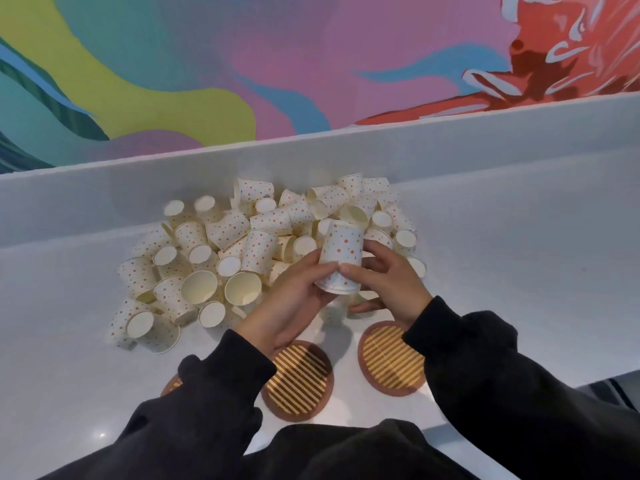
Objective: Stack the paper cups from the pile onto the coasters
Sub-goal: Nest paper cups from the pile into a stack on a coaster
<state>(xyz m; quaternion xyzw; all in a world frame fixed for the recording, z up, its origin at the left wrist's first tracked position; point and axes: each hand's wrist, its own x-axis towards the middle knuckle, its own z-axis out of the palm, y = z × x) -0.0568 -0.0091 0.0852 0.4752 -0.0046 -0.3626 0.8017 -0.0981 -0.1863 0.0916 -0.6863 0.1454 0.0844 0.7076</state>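
Observation:
A pile of white paper cups with orange and grey dots (221, 251) lies on the white counter against the back ledge. Both my hands hold an upside-down stack of dotted cups (341, 259) above the pile's front edge. My left hand (294, 303) grips its lower part from the left and my right hand (391, 275) pinches it from the right. Three round brown coasters with gold stripes lie near me: one in the middle (298, 381), one on the right (391, 358), and one on the left (172, 383) mostly hidden under my left sleeve.
The white counter (519, 271) runs left to right, with a raised white ledge (450, 147) behind the pile and a colourful mural wall above it. The counter's near edge shows at lower right (588, 386). My dark sleeves cover the near counter.

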